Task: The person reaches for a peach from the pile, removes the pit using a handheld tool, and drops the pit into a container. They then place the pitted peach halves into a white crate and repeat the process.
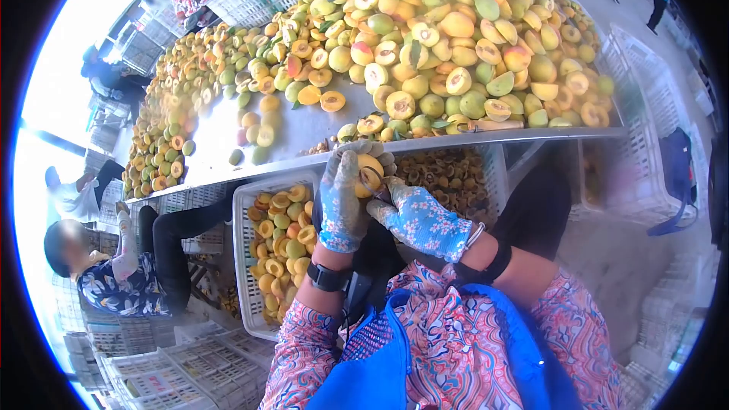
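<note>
My left hand (340,201), in a blue floral glove with soiled, greyish fingers, is closed around a cut yellow peach (368,176). It holds the fruit just below the front edge of the metal table (216,139). My right hand (425,220), in a matching glove, is closed with its fingertips against the lower right of that peach. Whatever those fingers grip is too small and hidden to name. Beneath my hands, dark brown peach pits (449,176) fill a container. On the left, a white crate (241,258) holds peach halves (285,231).
Heaped peaches (448,30), many halved, cover much of the table. A wooden-handled tool (493,127) lies by its edge. A person (125,281) sits at the left, with others farther back. Stacked crates (182,372) stand lower left; a blue bag (676,175) hangs at right.
</note>
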### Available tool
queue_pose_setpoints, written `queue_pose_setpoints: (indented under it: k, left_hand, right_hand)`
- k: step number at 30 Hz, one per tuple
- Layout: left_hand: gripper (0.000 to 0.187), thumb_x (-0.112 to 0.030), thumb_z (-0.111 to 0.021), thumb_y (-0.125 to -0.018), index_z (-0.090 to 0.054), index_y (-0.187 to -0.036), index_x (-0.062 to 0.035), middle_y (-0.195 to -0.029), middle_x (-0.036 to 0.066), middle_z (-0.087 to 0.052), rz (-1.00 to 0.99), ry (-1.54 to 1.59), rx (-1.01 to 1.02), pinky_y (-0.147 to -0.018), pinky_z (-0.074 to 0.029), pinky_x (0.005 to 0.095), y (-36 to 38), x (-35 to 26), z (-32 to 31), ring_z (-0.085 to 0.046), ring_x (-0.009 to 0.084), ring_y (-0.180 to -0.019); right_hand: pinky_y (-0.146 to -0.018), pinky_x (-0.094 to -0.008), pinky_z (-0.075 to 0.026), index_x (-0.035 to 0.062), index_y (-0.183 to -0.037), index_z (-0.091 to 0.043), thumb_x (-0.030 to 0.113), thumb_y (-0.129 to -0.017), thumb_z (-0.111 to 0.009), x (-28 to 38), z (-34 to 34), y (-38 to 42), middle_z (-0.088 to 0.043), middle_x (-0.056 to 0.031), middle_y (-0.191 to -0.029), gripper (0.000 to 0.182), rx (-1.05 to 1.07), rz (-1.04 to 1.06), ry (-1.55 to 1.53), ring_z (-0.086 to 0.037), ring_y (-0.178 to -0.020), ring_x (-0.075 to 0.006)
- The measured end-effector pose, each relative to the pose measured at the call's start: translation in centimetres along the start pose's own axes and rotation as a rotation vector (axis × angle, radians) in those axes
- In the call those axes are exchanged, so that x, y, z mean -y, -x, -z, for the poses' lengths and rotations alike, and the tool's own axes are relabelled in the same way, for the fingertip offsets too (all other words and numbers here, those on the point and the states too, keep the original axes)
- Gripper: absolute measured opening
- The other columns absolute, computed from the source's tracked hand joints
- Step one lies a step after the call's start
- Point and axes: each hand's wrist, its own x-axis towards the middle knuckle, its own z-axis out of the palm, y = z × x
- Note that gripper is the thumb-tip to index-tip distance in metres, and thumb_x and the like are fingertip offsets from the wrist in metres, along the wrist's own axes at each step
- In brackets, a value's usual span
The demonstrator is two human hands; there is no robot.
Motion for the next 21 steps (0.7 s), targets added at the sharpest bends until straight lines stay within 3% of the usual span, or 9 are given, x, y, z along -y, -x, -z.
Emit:
queue_pose_setpoints:
  k: [5,8,10,14,16,21]
  left_hand:
    - [0.038,-0.035,-0.042,-0.1,-0.05,-0.119,-0.0028,-0.115,0.013,-0.059,-0.218,-0.143,0.057,-0.09,-0.05,0.0383,1.6,1.3,-0.3,-0.06,0.023,-0.101]
    - [0.04,-0.037,-0.041,-0.1,-0.05,-0.12,-0.0028,-0.117,0.014,-0.058,-0.212,0.03,0.016,-0.087,-0.052,0.0365,2.1,1.0,-0.9,-0.06,0.0235,-0.102]
    - [0.044,-0.041,-0.042,-0.099,-0.051,-0.119,-0.0034,-0.114,0.013,-0.059,0.047,0.186,0.002,-0.082,-0.054,0.0353,2.4,-0.2,-1.0,-0.061,0.0241,-0.099]
    - [0.049,-0.048,-0.043,-0.098,-0.054,-0.116,-0.0039,-0.108,0.013,-0.062,0.054,0.045,0.001,-0.076,-0.055,0.0348,1.9,0.4,0.4,-0.063,0.0245,-0.093]
    - [0.051,-0.051,-0.043,-0.096,-0.058,-0.11,-0.0039,-0.099,0.012,-0.065,0.142,0.121,-0.048,-0.074,-0.056,0.0343,1.8,0.5,0.6,-0.065,0.0244,-0.087]
    - [0.053,-0.052,-0.042,-0.097,-0.059,-0.104,-0.0028,-0.093,0.013,-0.065,0.156,0.066,-0.066,-0.072,-0.056,0.0339,2.0,0.5,-0.1,-0.065,0.024,-0.083]
  right_hand:
    - [-0.078,-0.0496,-0.048,-0.0038,-0.105,-0.059,0.03,-0.088,-0.06,1.6,-0.3,1.0,-0.063,-0.0295,-0.094,0.038,0.035,-0.148,-0.247,-0.059,-0.092,-0.0457]
    - [-0.073,-0.0503,-0.049,-0.0015,-0.101,-0.06,0.033,-0.088,-0.059,0.0,-0.8,1.0,-0.064,-0.0272,-0.088,0.037,-0.031,0.031,-0.11,-0.06,-0.085,-0.0451]
    - [-0.066,-0.0517,-0.05,0.0002,-0.097,-0.061,0.036,-0.088,-0.058,-0.5,-0.5,1.1,-0.064,-0.0248,-0.079,0.037,0.003,0.048,0.131,-0.062,-0.076,-0.044]
    - [-0.061,-0.0529,-0.049,0.0007,-0.096,-0.059,0.038,-0.088,-0.057,0.0,-0.8,1.3,-0.062,-0.0237,-0.071,0.039,-0.027,0.133,0.195,-0.062,-0.069,-0.0433]
    - [-0.072,-0.0488,-0.048,-0.0002,-0.106,-0.057,0.028,-0.091,-0.056,0.5,-0.4,1.6,-0.063,-0.0258,-0.088,0.033,0.116,-0.023,0.252,-0.061,-0.086,-0.043]
    - [-0.07,-0.0495,-0.049,-0.0011,-0.107,-0.058,0.029,-0.09,-0.056,-0.8,-0.9,1.4,-0.064,-0.026,-0.086,0.034,0.09,0.006,0.169,-0.061,-0.083,-0.0435]
